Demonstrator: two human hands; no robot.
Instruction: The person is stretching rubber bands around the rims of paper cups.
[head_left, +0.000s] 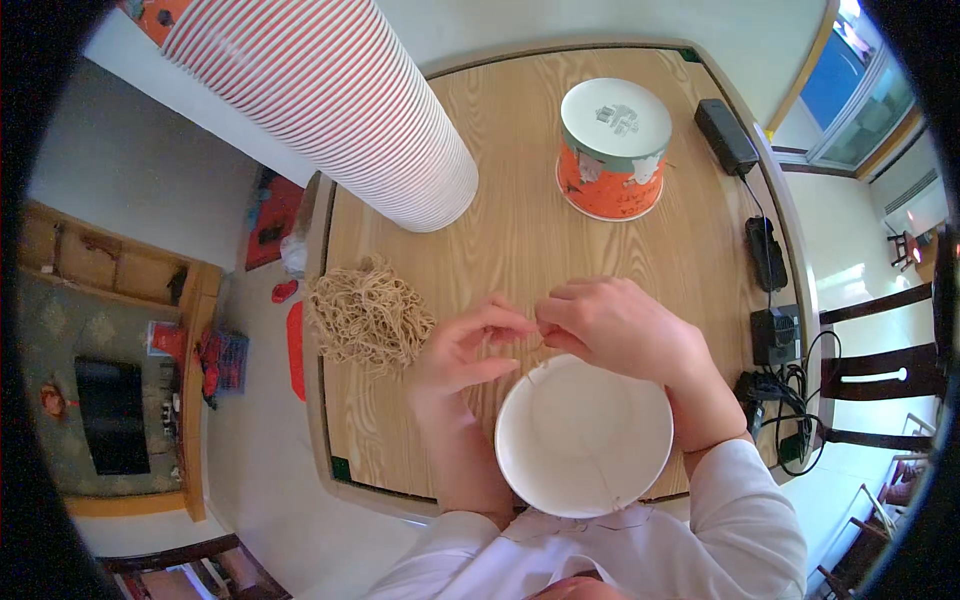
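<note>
A white paper bucket [583, 425] stands with its mouth up at the table's near edge, close against my body. Thin tan string [541, 372] shows at its far rim, and a fine strand runs down inside. Above that rim my right hand [615, 325] is closed, its fingers pinched together by the string; the exact grip is partly hidden. My left hand [472, 348] meets the right fingertips, its fingers curved and the thumb held apart. Left of it lies a loose heap of tan strings [370, 315].
A tall stack of nested paper buckets [350, 120] leans in from the upper left. Farther back, an orange-and-green bucket [612, 185] rests upside down. Black power adapters [727, 137] and tangled cables [790, 395] lie along the right edge of the wooden table [500, 150]. Chairs [880, 370] stand beyond.
</note>
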